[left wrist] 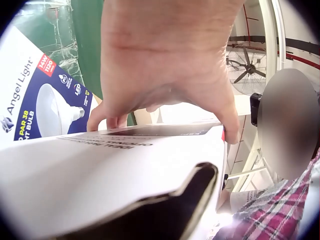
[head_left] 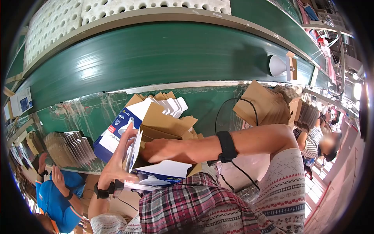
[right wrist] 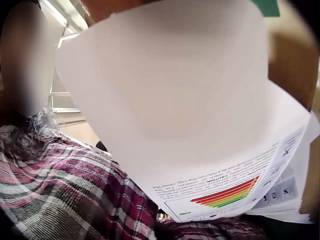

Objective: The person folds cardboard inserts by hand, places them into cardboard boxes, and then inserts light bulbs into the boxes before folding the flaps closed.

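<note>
In the head view my left hand (head_left: 117, 162) grips an open blue-and-white light bulb box (head_left: 159, 178), its thumb on the near side and its fingers across the far side. My right hand (head_left: 156, 150) reaches down into the box past the raised flaps, its fingertips hidden by the walls. The left wrist view shows that hand (left wrist: 170, 60) spread over the white box (left wrist: 100, 165). A white flap (right wrist: 165, 75) covers much of the right wrist view. Behind the held box lies another light bulb box (head_left: 113, 134), printed with a bulb picture, beside brown cardboard inserts (head_left: 167, 121).
A green conveyor belt (head_left: 156, 50) runs across the back, carrying a grey lamp bulb (head_left: 277, 65) with cardboard on its base. Brown cardboard pieces (head_left: 265, 105) stand to the right, more folded cardboard (head_left: 64, 148) to the left. A person in blue (head_left: 60, 199) works at the lower left.
</note>
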A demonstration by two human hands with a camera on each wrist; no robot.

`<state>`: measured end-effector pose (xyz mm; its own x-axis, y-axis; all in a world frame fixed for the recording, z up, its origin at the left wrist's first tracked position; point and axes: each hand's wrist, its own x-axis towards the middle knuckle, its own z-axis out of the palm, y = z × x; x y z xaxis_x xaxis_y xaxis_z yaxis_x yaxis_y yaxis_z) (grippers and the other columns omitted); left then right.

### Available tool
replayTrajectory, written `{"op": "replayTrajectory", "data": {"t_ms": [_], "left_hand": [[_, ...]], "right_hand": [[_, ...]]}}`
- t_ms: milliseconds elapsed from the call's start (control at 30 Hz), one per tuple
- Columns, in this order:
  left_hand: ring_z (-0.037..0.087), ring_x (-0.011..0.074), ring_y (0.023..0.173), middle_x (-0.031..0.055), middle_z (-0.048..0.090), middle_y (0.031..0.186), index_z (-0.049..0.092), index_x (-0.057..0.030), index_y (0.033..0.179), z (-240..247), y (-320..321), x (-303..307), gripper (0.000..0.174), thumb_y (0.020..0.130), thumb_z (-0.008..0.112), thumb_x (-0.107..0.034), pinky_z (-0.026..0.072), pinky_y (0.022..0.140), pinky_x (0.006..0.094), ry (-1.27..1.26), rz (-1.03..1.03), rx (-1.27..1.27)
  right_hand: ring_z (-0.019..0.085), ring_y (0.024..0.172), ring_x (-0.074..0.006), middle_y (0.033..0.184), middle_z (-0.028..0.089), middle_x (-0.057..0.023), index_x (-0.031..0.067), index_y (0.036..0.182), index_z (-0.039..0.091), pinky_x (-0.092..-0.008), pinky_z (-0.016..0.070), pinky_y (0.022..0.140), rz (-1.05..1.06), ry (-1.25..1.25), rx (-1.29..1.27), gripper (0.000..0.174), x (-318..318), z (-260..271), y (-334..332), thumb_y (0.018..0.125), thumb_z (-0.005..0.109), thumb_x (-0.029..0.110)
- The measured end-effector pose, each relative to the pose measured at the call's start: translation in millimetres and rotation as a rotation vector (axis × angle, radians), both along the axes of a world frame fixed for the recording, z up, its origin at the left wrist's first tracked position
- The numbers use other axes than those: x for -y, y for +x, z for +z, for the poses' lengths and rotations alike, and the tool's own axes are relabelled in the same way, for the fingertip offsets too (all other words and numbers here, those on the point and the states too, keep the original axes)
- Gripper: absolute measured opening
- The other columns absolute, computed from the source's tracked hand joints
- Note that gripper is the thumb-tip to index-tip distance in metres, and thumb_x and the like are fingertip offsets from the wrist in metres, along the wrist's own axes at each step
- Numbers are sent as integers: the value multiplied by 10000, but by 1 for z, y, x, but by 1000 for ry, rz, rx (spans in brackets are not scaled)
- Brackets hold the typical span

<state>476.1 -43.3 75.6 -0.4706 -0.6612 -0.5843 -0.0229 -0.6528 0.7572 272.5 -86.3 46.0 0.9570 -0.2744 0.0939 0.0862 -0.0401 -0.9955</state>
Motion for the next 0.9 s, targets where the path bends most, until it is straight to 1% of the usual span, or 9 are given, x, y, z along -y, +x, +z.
{"op": "replayTrajectory", "data": {"t_ms": [133, 233, 300, 367, 467, 533, 633, 733, 900], "left_hand": [[311, 296, 1229, 139, 326, 1284, 94, -82, 1416, -10, 5, -3, 1366, 363, 813, -571, 194, 1040, 442, -33, -2, 35], [300, 281, 1236, 134, 328, 1280, 101, -90, 1417, -7, 1, 0, 1330, 395, 791, -587, 189, 1038, 437, -20, 4, 36], [295, 274, 1242, 132, 327, 1284, 103, -83, 1416, -6, 1, 0, 1313, 411, 782, -588, 185, 1041, 431, -19, 8, 37], [290, 267, 1249, 131, 323, 1295, 106, -64, 1413, -9, 4, 0, 1298, 430, 774, -587, 184, 1045, 418, -24, 12, 50], [263, 262, 1272, 147, 298, 1324, 104, -28, 1405, -24, 24, -10, 1286, 456, 761, -596, 162, 1060, 379, -42, 79, 83], [303, 253, 1242, 146, 326, 1306, 126, -18, 1394, -31, 40, -17, 1259, 469, 760, -590, 209, 1033, 368, 10, 146, 59], [364, 238, 1198, 144, 368, 1278, 159, -3, 1377, -30, 57, -29, 1218, 488, 758, -580, 279, 992, 351, 132, 233, -7], [425, 224, 1153, 141, 409, 1250, 192, 12, 1359, -29, 60, -34, 1177, 506, 757, -570, 348, 951, 335, 186, 276, -44], [542, 177, 1001, 110, 509, 1146, 267, 30, 1305, -32, 59, -41, 1061, 555, 744, -548, 469, 810, 290, 203, 323, -33]], "right_hand": [[523, 947, -316, 1002, 537, -151, 2, 1004, 539, -366, 421, 789, -6, 156, 131, 241, -11, -26, -1, 810, 546, 145], [503, 1007, -297, 1047, 529, -136, 7, 1052, 526, -358, 413, 816, 86, 172, 36, 262, -7, -26, -4, 810, 554, 103], [503, 1011, -288, 1034, 534, -131, 14, 1054, 524, -356, 416, 806, -17, 194, 73, 266, -18, -41, -9, 801, 561, 86], [505, 1015, -271, 1037, 541, -110, 31, 1049, 525, -340, 418, 813, -43, 413, -7, 280, 8, -6, -24, 774, 572, 52], [515, 986, -257, 1054, 540, -102, 39, 1085, 503, -314, 417, 839, -176, -78, -283, 323, 37, 13, -35, 769, 572, 49], [526, 950, -223, 1072, 535, -92, 42, 1112, 476, -303, 413, 856, -526, -111, -575, 317, 62, 36, -37, 807, 549, 86], [525, 959, -193, 1067, 534, -96, 47, 1165, 458, -312, 413, 859, -1030, 302, -444, 330, 45, 18, -68, 858, 509, 158], [498, 1048, -180, 1129, 523, -56, 33, 1190, 480, -331, 388, 905, -850, 772, -43, 398, 6, 3, -60, 879, 494, 281], [466, 1109, -221, 1136, 519, -79, 27, 1105, 568, -372, 354, 959, -557, 413, -113, 478, -16, 10, -43, 854, 499, 428]]}}
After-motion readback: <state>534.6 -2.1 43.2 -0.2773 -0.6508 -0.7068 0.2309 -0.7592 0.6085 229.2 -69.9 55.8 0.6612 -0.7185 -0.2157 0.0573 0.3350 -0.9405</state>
